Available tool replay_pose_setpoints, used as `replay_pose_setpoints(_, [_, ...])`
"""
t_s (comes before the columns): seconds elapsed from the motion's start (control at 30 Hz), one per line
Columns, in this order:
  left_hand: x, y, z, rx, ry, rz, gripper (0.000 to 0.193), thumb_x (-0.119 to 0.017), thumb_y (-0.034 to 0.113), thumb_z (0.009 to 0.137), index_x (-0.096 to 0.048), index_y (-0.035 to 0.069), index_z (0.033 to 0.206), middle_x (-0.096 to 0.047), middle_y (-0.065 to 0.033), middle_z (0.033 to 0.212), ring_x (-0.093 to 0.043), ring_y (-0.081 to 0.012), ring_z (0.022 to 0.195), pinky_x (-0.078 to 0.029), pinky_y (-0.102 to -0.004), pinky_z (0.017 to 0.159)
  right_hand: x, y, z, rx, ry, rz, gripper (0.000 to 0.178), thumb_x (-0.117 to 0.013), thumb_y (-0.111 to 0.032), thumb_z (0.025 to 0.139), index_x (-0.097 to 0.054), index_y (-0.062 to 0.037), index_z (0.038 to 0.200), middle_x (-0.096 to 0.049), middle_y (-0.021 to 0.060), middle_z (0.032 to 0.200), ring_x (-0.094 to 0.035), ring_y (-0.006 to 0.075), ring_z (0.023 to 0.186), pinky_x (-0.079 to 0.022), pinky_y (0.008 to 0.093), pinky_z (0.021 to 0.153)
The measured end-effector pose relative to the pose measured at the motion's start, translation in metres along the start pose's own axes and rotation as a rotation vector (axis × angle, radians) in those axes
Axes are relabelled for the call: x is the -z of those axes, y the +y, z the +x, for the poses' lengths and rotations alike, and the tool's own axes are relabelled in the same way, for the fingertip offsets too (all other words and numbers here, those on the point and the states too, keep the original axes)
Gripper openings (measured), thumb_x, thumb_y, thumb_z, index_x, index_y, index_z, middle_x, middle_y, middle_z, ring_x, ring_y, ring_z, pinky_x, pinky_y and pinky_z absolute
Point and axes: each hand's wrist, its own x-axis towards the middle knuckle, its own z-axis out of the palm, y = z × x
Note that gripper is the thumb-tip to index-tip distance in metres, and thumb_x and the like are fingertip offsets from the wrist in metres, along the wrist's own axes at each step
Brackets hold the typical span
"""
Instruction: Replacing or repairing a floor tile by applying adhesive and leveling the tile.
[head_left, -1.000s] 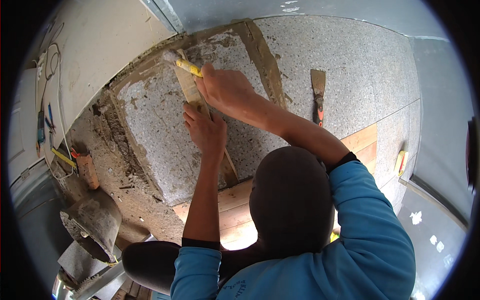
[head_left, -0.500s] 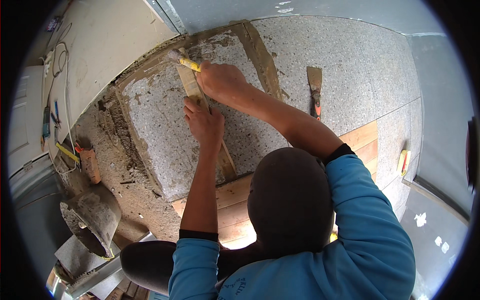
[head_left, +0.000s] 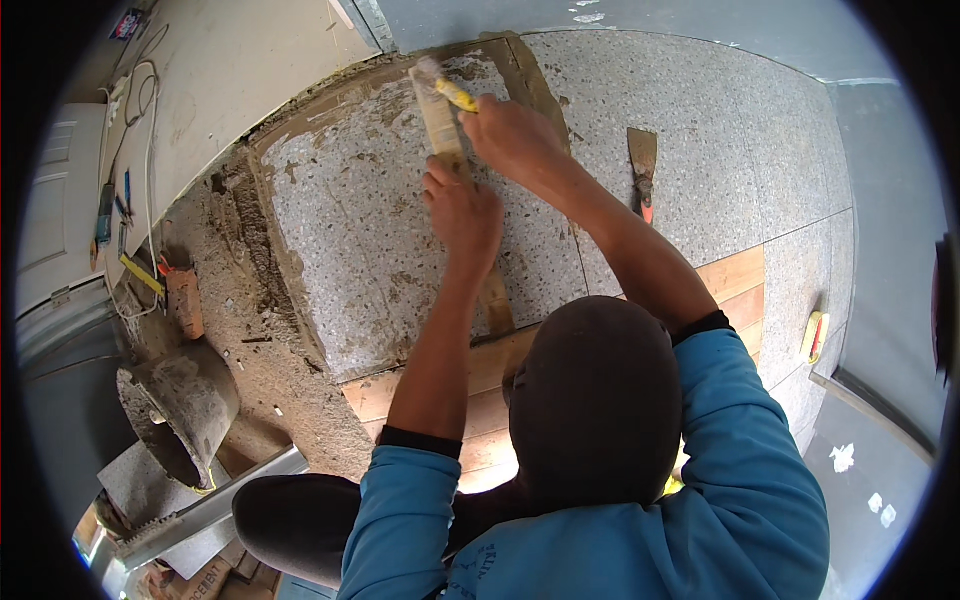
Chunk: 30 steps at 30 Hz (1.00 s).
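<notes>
A long wooden batten [head_left: 437, 118] lies across a speckled grey tile [head_left: 340, 230] smeared with mortar. My left hand [head_left: 463, 212] is closed around the batten near its middle, pressing it against the tile. In my right hand [head_left: 513, 138] is a hammer [head_left: 456, 95] with a yellow handle, gripped at the handle's end. Its greyish head is blurred and sits at or just over the batten's far end; whether they touch I cannot tell. To the right of my right forearm, a scraper [head_left: 643, 165] with a broad blade and a red and black handle rests on a neighbouring tile.
Wood-look planks [head_left: 480, 415] run along the tile's near edge. Rough mortar bed [head_left: 280, 330] borders it on the left. A dirty bucket [head_left: 185, 410] lies tipped at the lower left, near a metal straightedge [head_left: 225, 500]. Grey walls [head_left: 890, 200] close off the right side.
Both hands, the batten and the hammer have shifted to the right across the tile. The batten stands more upright in the view, and the whole picture has moved slightly.
</notes>
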Motion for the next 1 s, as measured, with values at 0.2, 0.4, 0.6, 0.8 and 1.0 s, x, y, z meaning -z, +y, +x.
replay_pose_setpoints(0.2, [-0.025,0.02,0.001,-0.064,0.031,0.041,0.077,-0.065,0.008,0.086,-0.025,-0.01,0.15,-0.047,-0.0264,0.128,-0.052,-0.0467,0.117,-0.051,-0.0553,0.095,0.011,0.026,0.0,-0.083,0.012,-0.02,0.043,-0.049,-0.039,0.109,-0.063,0.0013,0.104,-0.074,0.0231,0.085,-0.074,0.0446,0.081,-0.058,0.0552,0.073])
replay_pose_setpoints(0.4, [-0.029,0.018,0.002,-0.075,0.048,0.066,0.081,-0.066,0.007,0.085,-0.023,-0.01,0.152,-0.047,-0.0257,0.126,-0.052,-0.0455,0.114,-0.052,-0.0542,0.091,0.007,0.028,0.005,-0.003,0.026,-0.025,0.042,-0.049,-0.038,0.11,-0.06,0.0016,0.102,-0.072,0.0235,0.077,-0.073,0.0449,0.075,-0.058,0.0546,0.067])
replay_pose_setpoints(0.6, [-0.029,0.019,0.003,-0.07,0.05,0.051,0.081,-0.066,0.007,0.086,-0.022,-0.009,0.152,-0.047,-0.0262,0.125,-0.052,-0.0461,0.114,-0.051,-0.0557,0.093,0.015,0.02,0.006,-0.038,-0.04,-0.035,0.038,-0.045,-0.03,0.108,-0.062,0.0041,0.104,-0.075,0.0246,0.089,-0.075,0.0436,0.083,-0.061,0.0533,0.077])
replay_pose_setpoints(0.8, [-0.03,0.018,0.002,-0.057,0.037,0.036,0.081,-0.066,0.008,0.086,-0.022,-0.009,0.153,-0.047,-0.0268,0.126,-0.052,-0.0471,0.115,-0.05,-0.0564,0.095,0.021,0.015,0.006,-0.052,-0.068,-0.01,0.037,-0.045,-0.03,0.108,-0.06,0.0038,0.105,-0.075,0.0248,0.088,-0.075,0.0432,0.083,-0.061,0.0529,0.076])
replay_pose_setpoints(1.0, [-0.028,0.02,0.003,-0.061,0.039,0.037,0.08,-0.065,0.008,0.087,-0.024,-0.01,0.153,-0.047,-0.0274,0.128,-0.052,-0.0477,0.115,-0.049,-0.0564,0.095,0.015,0.017,0.007,-0.029,0.06,0.029,0.041,-0.048,-0.037,0.11,-0.058,0.0026,0.102,-0.072,0.0237,0.075,-0.073,0.0458,0.072,-0.059,0.0552,0.065])
